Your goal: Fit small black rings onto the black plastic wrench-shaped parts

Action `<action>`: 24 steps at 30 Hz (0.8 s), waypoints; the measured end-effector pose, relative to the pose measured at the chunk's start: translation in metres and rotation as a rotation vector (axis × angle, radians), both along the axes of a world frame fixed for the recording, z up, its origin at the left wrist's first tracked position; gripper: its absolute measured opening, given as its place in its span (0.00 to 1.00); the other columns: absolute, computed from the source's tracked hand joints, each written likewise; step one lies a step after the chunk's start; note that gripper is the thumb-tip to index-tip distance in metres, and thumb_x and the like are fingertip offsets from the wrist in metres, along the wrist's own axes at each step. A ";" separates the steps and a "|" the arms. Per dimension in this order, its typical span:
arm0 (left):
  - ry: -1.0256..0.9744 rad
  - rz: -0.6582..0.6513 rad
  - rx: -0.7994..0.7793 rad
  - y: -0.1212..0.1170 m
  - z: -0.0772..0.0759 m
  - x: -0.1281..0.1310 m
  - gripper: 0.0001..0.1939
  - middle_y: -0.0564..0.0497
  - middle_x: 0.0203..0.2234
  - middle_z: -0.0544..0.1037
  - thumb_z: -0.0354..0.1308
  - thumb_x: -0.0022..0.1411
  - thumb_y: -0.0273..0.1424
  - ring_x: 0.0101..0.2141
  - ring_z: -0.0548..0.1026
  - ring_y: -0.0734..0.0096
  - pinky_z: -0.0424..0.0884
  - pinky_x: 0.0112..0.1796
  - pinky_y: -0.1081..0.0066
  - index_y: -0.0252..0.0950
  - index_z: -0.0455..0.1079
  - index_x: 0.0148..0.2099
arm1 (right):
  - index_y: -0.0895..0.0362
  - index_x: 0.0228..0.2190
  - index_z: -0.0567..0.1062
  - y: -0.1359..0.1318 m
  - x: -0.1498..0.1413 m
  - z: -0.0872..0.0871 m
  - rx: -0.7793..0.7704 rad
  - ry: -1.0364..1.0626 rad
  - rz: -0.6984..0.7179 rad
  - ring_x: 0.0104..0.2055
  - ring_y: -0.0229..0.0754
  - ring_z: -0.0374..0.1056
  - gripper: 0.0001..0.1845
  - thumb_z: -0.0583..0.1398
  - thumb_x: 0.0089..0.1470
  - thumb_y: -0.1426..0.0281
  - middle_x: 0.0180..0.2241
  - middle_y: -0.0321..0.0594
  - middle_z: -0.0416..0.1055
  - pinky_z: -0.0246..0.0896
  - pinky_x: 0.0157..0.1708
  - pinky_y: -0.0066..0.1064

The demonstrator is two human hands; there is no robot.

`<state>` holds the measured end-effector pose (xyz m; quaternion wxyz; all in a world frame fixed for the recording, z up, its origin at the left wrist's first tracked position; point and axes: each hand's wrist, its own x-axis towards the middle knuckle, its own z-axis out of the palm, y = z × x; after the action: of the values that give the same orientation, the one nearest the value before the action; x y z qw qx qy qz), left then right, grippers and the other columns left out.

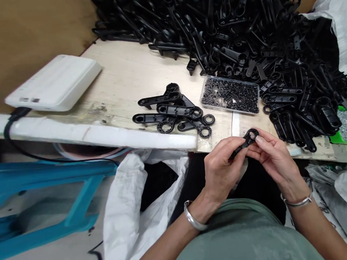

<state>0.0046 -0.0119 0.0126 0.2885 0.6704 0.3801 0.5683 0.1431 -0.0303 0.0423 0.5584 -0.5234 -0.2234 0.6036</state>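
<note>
A black plastic lever with a ring-shaped end [247, 139] is held between both hands, just off the table's front edge. My left hand [223, 164] grips its narrow shank with thumb and fingers. At the ring end, the thumb and fingers of my right hand [274, 155] pinch the rim; whether a smaller part is between them cannot be seen. Beyond the hands stands a clear plastic box [231, 109] of small black pieces. To the left lies a small heap of similar black levers [179, 109], and more lie in a cluster [299, 111] to the right.
A large pile of black plastic parts [213, 25] covers the back of the table. A green tray [338, 138] of small metal pieces sits at the right edge. On the left are a white flat device [55, 81] with a cable, a blue stool [77, 207] and a white sack [123, 215].
</note>
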 end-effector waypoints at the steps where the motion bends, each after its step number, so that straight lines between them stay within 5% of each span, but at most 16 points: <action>1: 0.002 0.000 -0.003 0.000 0.000 0.000 0.09 0.51 0.36 0.80 0.61 0.59 0.21 0.37 0.79 0.72 0.78 0.40 0.72 0.36 0.72 0.42 | 0.56 0.41 0.77 0.000 0.000 -0.001 -0.001 0.002 -0.007 0.34 0.39 0.75 0.19 0.71 0.44 0.68 0.36 0.38 0.78 0.75 0.37 0.30; 11: 0.053 0.051 0.076 -0.004 -0.003 0.003 0.07 0.50 0.36 0.80 0.59 0.61 0.21 0.37 0.79 0.73 0.77 0.42 0.73 0.36 0.73 0.41 | 0.57 0.34 0.78 0.000 -0.013 -0.002 0.006 -0.041 -0.077 0.30 0.37 0.71 0.18 0.72 0.37 0.71 0.31 0.36 0.76 0.72 0.32 0.26; 16: 0.122 0.090 0.123 -0.003 -0.006 0.003 0.08 0.50 0.35 0.79 0.59 0.61 0.20 0.36 0.79 0.73 0.78 0.42 0.75 0.36 0.73 0.41 | 0.50 0.29 0.79 0.006 -0.019 0.001 0.004 -0.078 -0.020 0.28 0.42 0.70 0.11 0.71 0.39 0.65 0.27 0.33 0.74 0.73 0.34 0.35; 20: 0.151 0.080 0.163 0.002 -0.006 0.000 0.09 0.49 0.39 0.79 0.60 0.60 0.21 0.39 0.79 0.72 0.77 0.44 0.73 0.36 0.72 0.43 | 0.41 0.35 0.79 0.009 -0.015 0.006 0.057 -0.141 0.048 0.34 0.45 0.72 0.14 0.71 0.42 0.61 0.31 0.33 0.74 0.73 0.38 0.37; 24: 0.195 -0.084 0.254 0.008 0.005 -0.014 0.14 0.47 0.42 0.79 0.60 0.60 0.21 0.45 0.78 0.66 0.74 0.50 0.66 0.35 0.70 0.49 | 0.44 0.45 0.77 0.012 0.014 0.024 0.075 -0.359 0.074 0.32 0.43 0.71 0.21 0.67 0.47 0.62 0.29 0.32 0.73 0.72 0.35 0.37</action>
<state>-0.0096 -0.0043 0.0180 0.1867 0.7687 0.3032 0.5313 0.1575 -0.0183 0.0660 0.5059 -0.5931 -0.3610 0.5118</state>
